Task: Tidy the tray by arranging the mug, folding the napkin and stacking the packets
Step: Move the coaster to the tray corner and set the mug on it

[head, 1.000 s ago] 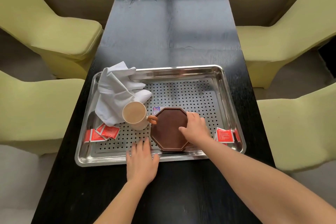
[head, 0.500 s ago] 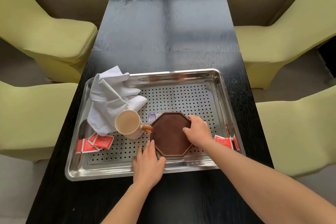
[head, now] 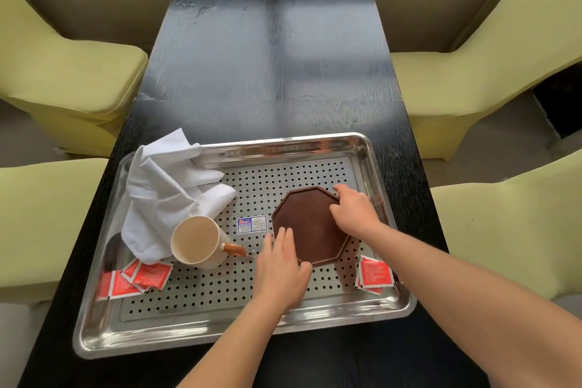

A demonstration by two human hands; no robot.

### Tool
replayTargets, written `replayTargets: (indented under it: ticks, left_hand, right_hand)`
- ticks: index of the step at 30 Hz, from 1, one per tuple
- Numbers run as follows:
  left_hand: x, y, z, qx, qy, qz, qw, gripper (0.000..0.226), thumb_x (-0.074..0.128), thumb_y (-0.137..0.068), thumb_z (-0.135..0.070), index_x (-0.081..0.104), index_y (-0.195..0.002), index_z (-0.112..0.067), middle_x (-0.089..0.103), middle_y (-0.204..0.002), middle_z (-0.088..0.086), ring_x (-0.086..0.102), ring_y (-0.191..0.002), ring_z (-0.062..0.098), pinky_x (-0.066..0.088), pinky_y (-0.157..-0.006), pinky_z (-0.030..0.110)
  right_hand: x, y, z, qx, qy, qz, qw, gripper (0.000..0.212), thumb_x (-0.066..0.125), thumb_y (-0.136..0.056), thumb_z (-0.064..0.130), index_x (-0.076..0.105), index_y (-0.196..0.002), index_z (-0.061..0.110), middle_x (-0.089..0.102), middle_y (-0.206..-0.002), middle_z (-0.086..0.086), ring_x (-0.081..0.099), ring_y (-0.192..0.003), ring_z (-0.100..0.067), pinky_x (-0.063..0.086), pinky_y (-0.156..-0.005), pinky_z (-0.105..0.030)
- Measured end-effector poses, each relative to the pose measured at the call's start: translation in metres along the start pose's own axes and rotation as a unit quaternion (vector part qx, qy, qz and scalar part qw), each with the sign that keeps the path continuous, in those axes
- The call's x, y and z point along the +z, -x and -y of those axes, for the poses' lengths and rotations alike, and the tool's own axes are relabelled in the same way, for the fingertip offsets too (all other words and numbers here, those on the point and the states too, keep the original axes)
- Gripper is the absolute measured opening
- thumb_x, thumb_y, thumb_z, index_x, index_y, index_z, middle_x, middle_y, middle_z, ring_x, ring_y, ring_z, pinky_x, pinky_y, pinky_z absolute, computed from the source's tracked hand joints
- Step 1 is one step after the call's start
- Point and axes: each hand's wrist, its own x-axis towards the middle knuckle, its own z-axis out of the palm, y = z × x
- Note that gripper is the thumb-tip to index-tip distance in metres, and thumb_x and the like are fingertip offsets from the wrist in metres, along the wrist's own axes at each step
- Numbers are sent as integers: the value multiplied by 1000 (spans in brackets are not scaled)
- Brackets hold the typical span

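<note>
A perforated steel tray (head: 201, 327) lies on the black table. A crumpled white napkin (head: 170, 189) drapes over its far left corner. A cream mug (head: 196, 242) with a brown handle stands upright in front of the napkin. Red packets (head: 138, 277) lie scattered at the near left, and more red packets (head: 374, 274) sit at the near right. A brown octagonal coaster (head: 307, 227) lies right of centre. My right hand (head: 356, 211) grips its far right edge. My left hand (head: 280, 268) rests flat against its near left edge.
A small blue-and-white sticker (head: 252, 224) sits on the tray floor between mug and coaster. Yellow-green chairs (head: 63, 72) flank the table (head: 271, 57) on both sides; the chairs on the right (head: 504, 224) stand close to the tray's edge.
The coaster has slid toward the tray's right and away from the mug, uncovering the sticker. My left hand moved from the tray's near rim onto the coaster's edge.
</note>
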Motion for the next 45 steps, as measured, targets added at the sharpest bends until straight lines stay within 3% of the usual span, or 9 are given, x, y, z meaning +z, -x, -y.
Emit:
replayTargets:
  ticks: [4, 6, 10, 24, 32, 36, 38, 45]
  left_hand:
    - [-6, -13, -20, -10, 97, -38, 994, 79, 48, -92, -29, 6, -158, -17, -3, -168, 3, 11, -152, 21, 26, -116, 38]
    - [-7, -13, -17, -39, 114, -62, 991, 76, 49, -92, -27, 12, -157, -16, 7, -166, 8, 13, -151, 23, 22, -119, 41]
    - [0, -5, -4, -91, 154, -47, 983, 66, 52, -90, -23, 30, -151, -17, 41, -150, 6, 36, -138, 24, 34, -114, 47]
    - [-5, -32, -32, -108, 206, -37, 972, 76, 52, -86, -18, 22, -156, -14, 41, -152, 4, 28, -140, 25, 30, -115, 43]
    - [-13, -63, -44, -99, 198, -12, 975, 66, 52, -82, -20, 37, -146, -10, 53, -135, 16, 39, -129, 34, 39, -107, 52]
    - [-15, -72, -47, -91, 197, 10, 976, 77, 50, -83, -20, 22, -155, -13, 37, -154, 11, 21, -142, 31, 28, -115, 52]
    - [-16, -76, -48, -87, 198, 18, 976, 81, 50, -83, -20, 16, -157, -15, 23, -163, 7, 11, -147, 29, 23, -119, 51]
    - [-21, -79, -43, -63, 191, 45, 978, 88, 52, -80, -19, 10, -158, -20, 7, -167, 2, 0, -151, 21, 15, -122, 48]
  right_hand:
    - [-6, -9, 1, -14, -5, 4, 1000, 52, 50, -98, 17, 41, -149, 14, 56, -141, -10, 46, -132, -32, 43, -107, -45]
    - [-5, -10, -3, -14, -3, 1, 1000, 49, 51, -97, 18, 45, -145, 13, 56, -139, -10, 48, -130, -32, 44, -105, -46]
    - [2, -6, -12, -12, 29, 7, 999, 38, 52, -95, 21, 52, -132, 12, 57, -130, -11, 51, -121, -33, 46, -100, -44]
    - [-17, -19, -12, -9, 39, 6, 999, 31, 49, -96, 19, 55, -125, 13, 60, -121, -12, 53, -114, -34, 47, -92, -43]
    - [-32, -35, -10, 1, 54, -10, 999, 34, 43, -94, 7, 55, -125, 9, 61, -124, -16, 53, -117, -37, 45, -95, -42]
    - [-35, -38, -11, 2, 43, -15, 999, 35, 40, -92, 2, 57, -122, 7, 62, -125, -15, 54, -117, -38, 44, -91, -40]
    - [-36, -38, -13, -3, 28, -15, 999, 40, 39, -92, 0, 55, -128, 7, 60, -130, -14, 53, -122, -37, 44, -97, -42]
    - [-35, -29, -18, -17, -1, -3, 1000, 47, 39, -93, 0, 48, -138, 8, 49, -144, -15, 40, -139, -33, 36, -109, -45]
